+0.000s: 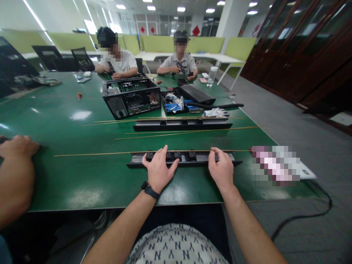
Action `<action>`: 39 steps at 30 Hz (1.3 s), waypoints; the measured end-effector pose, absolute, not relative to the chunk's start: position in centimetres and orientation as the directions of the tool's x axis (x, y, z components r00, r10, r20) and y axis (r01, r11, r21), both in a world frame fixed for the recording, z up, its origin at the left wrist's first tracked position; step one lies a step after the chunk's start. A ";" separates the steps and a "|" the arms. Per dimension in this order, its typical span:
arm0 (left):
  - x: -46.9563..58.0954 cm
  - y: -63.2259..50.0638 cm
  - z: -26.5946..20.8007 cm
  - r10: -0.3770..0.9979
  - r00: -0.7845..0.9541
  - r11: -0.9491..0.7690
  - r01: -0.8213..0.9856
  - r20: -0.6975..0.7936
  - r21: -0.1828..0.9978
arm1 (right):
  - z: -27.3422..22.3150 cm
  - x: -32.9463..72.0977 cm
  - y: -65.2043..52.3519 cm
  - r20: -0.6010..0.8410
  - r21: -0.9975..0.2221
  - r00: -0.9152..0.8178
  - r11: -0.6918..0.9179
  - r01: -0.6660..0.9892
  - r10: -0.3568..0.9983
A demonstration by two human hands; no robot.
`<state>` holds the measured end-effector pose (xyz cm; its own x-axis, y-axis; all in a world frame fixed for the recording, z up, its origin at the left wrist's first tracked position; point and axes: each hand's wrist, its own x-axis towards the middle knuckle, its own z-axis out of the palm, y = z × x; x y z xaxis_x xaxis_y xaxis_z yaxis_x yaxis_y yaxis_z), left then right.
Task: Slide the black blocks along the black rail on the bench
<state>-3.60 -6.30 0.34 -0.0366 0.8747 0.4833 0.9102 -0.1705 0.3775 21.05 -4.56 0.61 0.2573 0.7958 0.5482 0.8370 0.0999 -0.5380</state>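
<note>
In front of me lies a long black rail (pixel 203 164) with a silvery channel, several small black blocks (pixel 191 155) sitting in it. A thin gold-coloured rod (pixel 90 154) runs along the rail and sticks out well past its left end. My left hand (pixel 159 167) is spread over the blocks, thumb and fingers apart, palm down. Towards the rail's right end, my right hand (pixel 221 167) has its thumb and index finger pinched at the rod; the other fingers are curled and partly hide a dark piece beneath.
A second rail (pixel 183 127) lies farther back among more thin rods (pixel 165 135). Behind stand an open computer case (pixel 132 99), gloves (pixel 216 112) and a tray of tools (pixel 165 104). Two people sit across; another person's arm (pixel 16 168) rests at left. A blurred pink object (pixel 271 165) lies right.
</note>
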 end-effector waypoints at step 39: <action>-3.7 -6.2 0.3 0.874 -0.049 -0.171 0.901 0.484 0.400 | 0.6 32.9 -2.9 0.487 -0.612 0.656 -0.311 0.727 0.577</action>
